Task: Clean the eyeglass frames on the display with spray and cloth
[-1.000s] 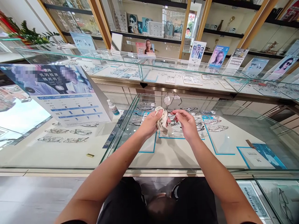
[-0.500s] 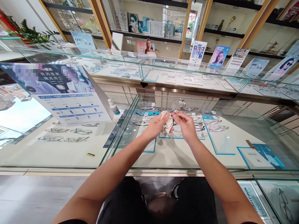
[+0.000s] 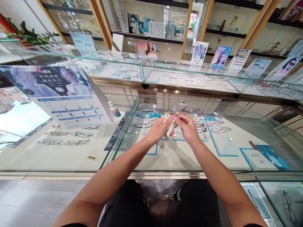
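Note:
Above the glass counter, my left hand is closed on a crumpled pale cloth, its thumb pressing the folds. My right hand pinches a pair of thin dark-framed eyeglasses close beside the cloth. One round lens stands up beyond my fingers; the other seems covered by the cloth and fingers. Both hands meet at the fingertips. Under the glass below them lie rows of eyeglasses, partly hidden by my hands.
To the left stand a large folded display card and a small white spray bottle. More eyeglasses lie under the left glass, near a small gold-coloured piece. A second glass showcase runs across behind, with upright cards on top.
The view has shifted very slightly. My left fingers and the cloth have moved a little against the eyeglasses; both hands keep their holds.

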A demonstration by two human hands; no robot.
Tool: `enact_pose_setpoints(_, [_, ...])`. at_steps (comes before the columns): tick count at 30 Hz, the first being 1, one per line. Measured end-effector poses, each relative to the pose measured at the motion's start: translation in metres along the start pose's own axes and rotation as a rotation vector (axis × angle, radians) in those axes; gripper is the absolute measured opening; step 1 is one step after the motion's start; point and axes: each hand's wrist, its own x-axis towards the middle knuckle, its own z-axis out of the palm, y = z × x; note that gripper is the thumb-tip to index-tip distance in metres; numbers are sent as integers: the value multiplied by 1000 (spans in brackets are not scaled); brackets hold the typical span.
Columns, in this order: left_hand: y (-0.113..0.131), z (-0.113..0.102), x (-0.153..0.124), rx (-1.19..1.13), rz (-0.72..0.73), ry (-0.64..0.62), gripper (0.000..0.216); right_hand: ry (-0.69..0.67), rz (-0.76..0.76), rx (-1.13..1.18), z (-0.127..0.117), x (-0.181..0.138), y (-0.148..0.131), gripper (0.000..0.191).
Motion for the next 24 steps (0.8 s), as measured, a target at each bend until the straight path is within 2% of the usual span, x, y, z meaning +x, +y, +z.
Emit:
enact_pose_setpoints(3, [1,-2,0,-35,-50,-45,66,33,53,29,1,0,-4,23])
enact_pose_setpoints(6, [2,-5,0,-59,-52,-142,60,80,101,66,1,0,-5,24])
enact_pose_setpoints(8, [3,-4,-1,-49,-42,-157,56,88,107,73,1,0,-4,25])
enact_pose_setpoints(17, [5,11,-5,26,8,96,61,23,37,11,6,-3,0,28])
enact_pose_setpoints(20, [8,4,-4,8,-15,4,65,64,18,-19,2,-2,-2,29])
enact_pose_setpoints(22, [9,-1,-3,-9,-24,-113,62,95,43,2,0,0,-3,28])
enact_pose_setpoints(24, [9,-3,-2,-8,-24,-149,57,106,73,47,0,0,-3,25])
